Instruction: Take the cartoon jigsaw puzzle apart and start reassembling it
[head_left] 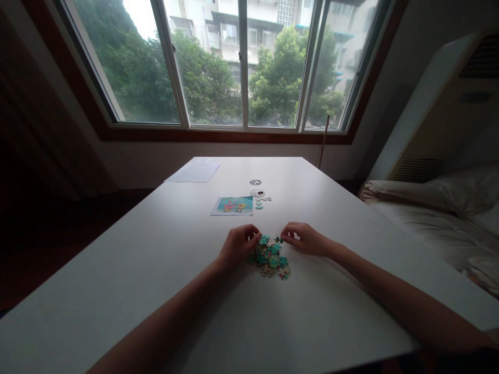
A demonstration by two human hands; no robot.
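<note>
A heap of jigsaw puzzle pieces point(273, 259), mostly teal with some pale backs, lies on the white table between my hands. My left hand point(238, 243) is at the heap's upper left, thumb and index fingertip closed at the edge of a teal jigsaw piece point(264, 239). From the right, my right hand point(306, 239) pinches a small dark green jigsaw piece point(278, 240) at the heap's top edge. Beyond them lies a colourful cartoon picture sheet point(233, 205). Several jigsaw pieces point(259, 203) are set out along its right side.
Two round flat items point(255, 182) lie behind the picture sheet. White paper point(193, 172) rests at the table's point(156, 259) far left corner. A pale sofa point(432, 213) stands to the right, and a window point(241, 67) is behind the table.
</note>
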